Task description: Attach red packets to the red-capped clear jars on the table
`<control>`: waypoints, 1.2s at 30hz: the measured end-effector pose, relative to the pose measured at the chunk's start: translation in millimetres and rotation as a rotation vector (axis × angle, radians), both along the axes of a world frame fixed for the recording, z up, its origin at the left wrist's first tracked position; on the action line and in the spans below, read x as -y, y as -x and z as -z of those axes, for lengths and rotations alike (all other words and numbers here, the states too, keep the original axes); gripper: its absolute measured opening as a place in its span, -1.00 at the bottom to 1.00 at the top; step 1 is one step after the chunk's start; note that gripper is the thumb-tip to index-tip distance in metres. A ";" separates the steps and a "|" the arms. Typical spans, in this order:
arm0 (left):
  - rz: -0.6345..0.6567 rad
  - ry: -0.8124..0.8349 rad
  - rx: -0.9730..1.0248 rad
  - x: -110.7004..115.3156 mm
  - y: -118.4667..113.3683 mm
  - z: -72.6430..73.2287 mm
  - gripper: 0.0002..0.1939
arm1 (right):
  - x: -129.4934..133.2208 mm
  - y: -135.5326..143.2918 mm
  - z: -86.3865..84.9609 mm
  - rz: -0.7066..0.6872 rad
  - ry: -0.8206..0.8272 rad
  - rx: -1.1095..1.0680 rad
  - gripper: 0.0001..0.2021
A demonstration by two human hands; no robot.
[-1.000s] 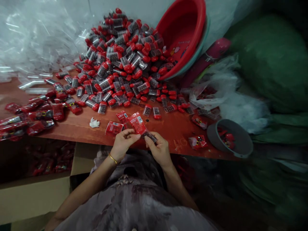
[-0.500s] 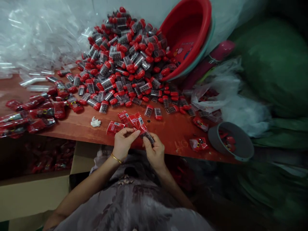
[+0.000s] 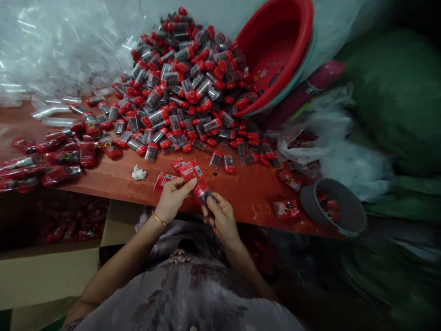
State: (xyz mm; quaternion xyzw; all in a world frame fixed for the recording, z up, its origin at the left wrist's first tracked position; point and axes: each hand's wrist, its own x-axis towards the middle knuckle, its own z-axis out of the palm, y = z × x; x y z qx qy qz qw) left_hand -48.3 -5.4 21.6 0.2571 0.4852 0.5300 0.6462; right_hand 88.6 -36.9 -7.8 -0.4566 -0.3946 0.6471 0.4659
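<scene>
Above the table's front edge, my left hand (image 3: 175, 196) pinches a red printed packet (image 3: 191, 171) with a barcode. My right hand (image 3: 220, 215) closes on the packet's lower end, where a small clear container with dark contents (image 3: 204, 192) shows, partly inside the packet. Its far side is hidden by my fingers. Just beyond my left hand lie flat red packets (image 3: 161, 180) on the table. Two small red-capped clear containers (image 3: 216, 159) lie beyond my right hand.
A tall heap of red-capped containers (image 3: 182, 87) fills the back, against a tilted red basin (image 3: 306, 37). Filled red packets (image 3: 87, 154) lie left. A grey bowl (image 3: 356, 214) stands right, near plastic bags (image 3: 351, 161). An open cardboard box (image 3: 51, 271) sits below left.
The small container has gone further into the red packet, which now reaches down around it. My right hand has moved slightly down. The whole view has shifted a little.
</scene>
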 end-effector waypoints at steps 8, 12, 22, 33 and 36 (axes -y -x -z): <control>-0.074 0.120 -0.012 -9.0 13.8 -2.3 -0.54 | -2.7 -13.7 8.6 0.025 -0.084 0.057 -0.64; -0.014 0.208 0.013 -11.0 16.8 -3.0 -0.54 | 0.9 -24.0 9.4 0.056 -0.285 0.235 -0.65; 0.002 0.245 0.005 -7.5 12.1 -3.7 -0.54 | -9.8 -34.2 -2.4 -0.011 -1.052 0.831 -0.55; 0.001 0.215 0.005 -3.9 8.5 1.3 -0.52 | -9.5 -36.9 2.5 0.022 -1.111 0.859 -0.51; -0.004 0.207 -0.010 -4.5 9.2 3.4 -0.54 | -9.4 -37.6 2.1 0.044 -1.111 0.864 -0.53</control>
